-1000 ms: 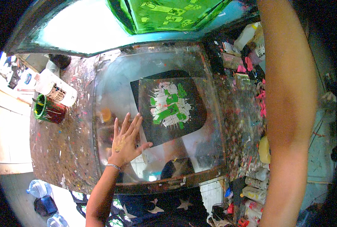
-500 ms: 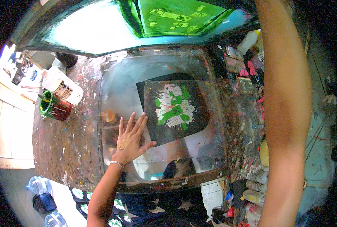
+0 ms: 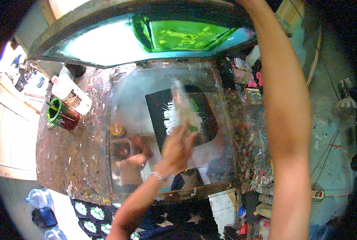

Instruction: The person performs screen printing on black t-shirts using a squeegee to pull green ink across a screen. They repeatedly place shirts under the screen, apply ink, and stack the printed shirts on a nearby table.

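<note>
My left hand [image 3: 177, 149], smeared by motion, is over a black cloth piece [image 3: 156, 114] with a white and green print. Its fingers seem closed on a blurred clear sheet [image 3: 181, 98], raised on edge above the print. White print shows bare to the left of the sheet, and green shows to its right. My right arm [image 3: 284, 120] stretches up to the far side, where my right hand [image 3: 248, 2] is at the raised screen frame [image 3: 146, 9]; its fingers are cut off by the picture's edge. Green mesh with a block pattern [image 3: 182, 36] fills part of that frame.
Under the cloth lies a shiny board [image 3: 134, 86] on a paint-stained table [image 3: 74, 160]. A paint-smeared cup [image 3: 64, 116] and a white bottle [image 3: 76, 96] stand at the left. Small packets [image 3: 242, 76] lie at the right. Printed black cloths [image 3: 92, 218] hang below the front edge.
My left hand has moved right from the sheet's left edge to over the print, lifting the sheet's left part. The raised frame sits slightly lower in the picture, and my right arm has shifted left.
</note>
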Demonstrator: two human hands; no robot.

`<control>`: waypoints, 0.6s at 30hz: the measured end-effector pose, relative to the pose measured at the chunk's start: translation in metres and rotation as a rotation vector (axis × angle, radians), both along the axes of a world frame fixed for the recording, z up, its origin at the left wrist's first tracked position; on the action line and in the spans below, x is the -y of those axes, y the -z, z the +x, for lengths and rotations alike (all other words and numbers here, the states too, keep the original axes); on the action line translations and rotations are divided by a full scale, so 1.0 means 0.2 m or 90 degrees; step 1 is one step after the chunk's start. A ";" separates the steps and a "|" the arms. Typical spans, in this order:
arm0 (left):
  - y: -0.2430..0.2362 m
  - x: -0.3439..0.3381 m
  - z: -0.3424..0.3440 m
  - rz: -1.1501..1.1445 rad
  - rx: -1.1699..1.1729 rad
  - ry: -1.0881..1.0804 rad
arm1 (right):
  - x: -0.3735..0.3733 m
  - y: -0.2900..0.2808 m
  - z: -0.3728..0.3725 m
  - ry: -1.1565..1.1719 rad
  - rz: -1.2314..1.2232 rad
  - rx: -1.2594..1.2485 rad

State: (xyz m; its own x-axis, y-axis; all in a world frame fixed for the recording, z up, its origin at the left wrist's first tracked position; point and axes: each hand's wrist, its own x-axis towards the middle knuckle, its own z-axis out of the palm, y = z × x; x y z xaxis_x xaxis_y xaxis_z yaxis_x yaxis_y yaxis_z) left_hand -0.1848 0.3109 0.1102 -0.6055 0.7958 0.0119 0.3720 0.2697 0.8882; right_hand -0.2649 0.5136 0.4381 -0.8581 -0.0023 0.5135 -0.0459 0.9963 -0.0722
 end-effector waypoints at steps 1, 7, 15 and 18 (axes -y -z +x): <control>-0.07 -0.13 0.08 0.074 0.171 -0.013 | 0.03 0.01 0.03 0.032 -0.009 0.022; -0.60 0.20 -0.12 0.239 -0.459 -0.191 | 0.18 0.14 0.29 0.171 -0.029 0.116; -0.47 0.70 -0.27 -0.305 -0.545 0.010 | 0.48 1.18 0.89 0.038 0.114 -0.083; -0.16 0.71 -0.14 -0.323 -0.457 0.028 | 0.55 1.42 1.03 -0.001 0.034 0.122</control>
State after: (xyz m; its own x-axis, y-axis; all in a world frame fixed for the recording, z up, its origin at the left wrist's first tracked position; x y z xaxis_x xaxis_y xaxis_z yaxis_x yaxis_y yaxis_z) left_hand -0.2135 0.1680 0.1414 -0.5561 0.8310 0.0167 0.8140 0.5404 0.2131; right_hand -0.0598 0.4029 0.1532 -0.9403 -0.0267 0.3394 -0.0381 0.9989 -0.0269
